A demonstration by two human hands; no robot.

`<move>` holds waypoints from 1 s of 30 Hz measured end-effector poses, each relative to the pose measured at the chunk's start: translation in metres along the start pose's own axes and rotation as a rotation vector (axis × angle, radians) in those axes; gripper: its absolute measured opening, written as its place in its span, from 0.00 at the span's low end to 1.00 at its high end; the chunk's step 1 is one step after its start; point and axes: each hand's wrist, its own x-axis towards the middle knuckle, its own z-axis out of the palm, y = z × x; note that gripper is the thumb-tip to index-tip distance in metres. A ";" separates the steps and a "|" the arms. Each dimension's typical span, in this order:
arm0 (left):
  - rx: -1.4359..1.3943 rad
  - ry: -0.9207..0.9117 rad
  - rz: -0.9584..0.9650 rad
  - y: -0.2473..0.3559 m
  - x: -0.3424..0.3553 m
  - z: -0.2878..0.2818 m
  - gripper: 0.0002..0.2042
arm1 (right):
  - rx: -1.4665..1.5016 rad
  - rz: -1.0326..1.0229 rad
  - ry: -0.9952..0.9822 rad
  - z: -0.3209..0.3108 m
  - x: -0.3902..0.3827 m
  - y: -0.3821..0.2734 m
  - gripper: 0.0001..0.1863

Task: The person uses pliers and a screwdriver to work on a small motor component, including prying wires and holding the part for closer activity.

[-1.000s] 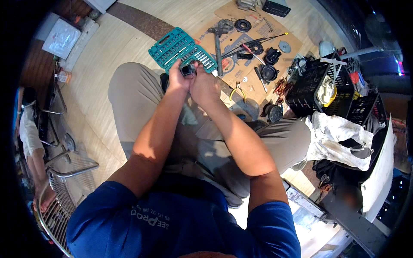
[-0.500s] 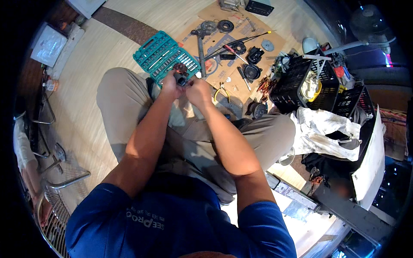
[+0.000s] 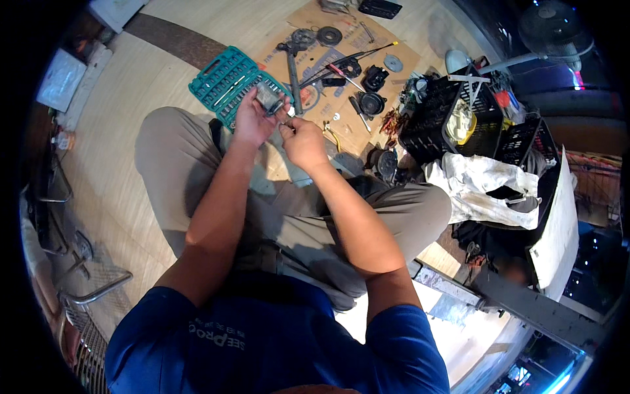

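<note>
My left hand (image 3: 253, 119) holds a greyish, boxy metal part (image 3: 269, 98) over the green socket case (image 3: 214, 72), fingers wrapped round it. My right hand (image 3: 302, 141) is closed just right of and slightly below the part, pinching something small that I cannot make out. The case lies open with rows of sockets. Beside it on the cardboard (image 3: 354, 131) lie a long grey bar (image 3: 293, 82), a red-handled screwdriver (image 3: 344, 77), yellow-handled pliers (image 3: 332, 135) and several black round parts (image 3: 372, 103).
My crossed legs (image 3: 177, 131) are beneath my arms. Black crates (image 3: 426, 131) with tools and a white cloth (image 3: 482, 190) stand at my right, a fan (image 3: 548, 33) behind them. A metal wire chair (image 3: 98, 295) is at the lower left, white boxes (image 3: 62, 79) at the upper left.
My left hand has raised and turned the metal part, and my right hand has drawn slightly away from it. The surroundings have shifted leftward in the view.
</note>
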 end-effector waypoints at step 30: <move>-0.062 0.069 0.089 0.017 -0.010 0.008 0.16 | 0.066 -0.307 -0.061 -0.030 -0.025 -0.036 0.09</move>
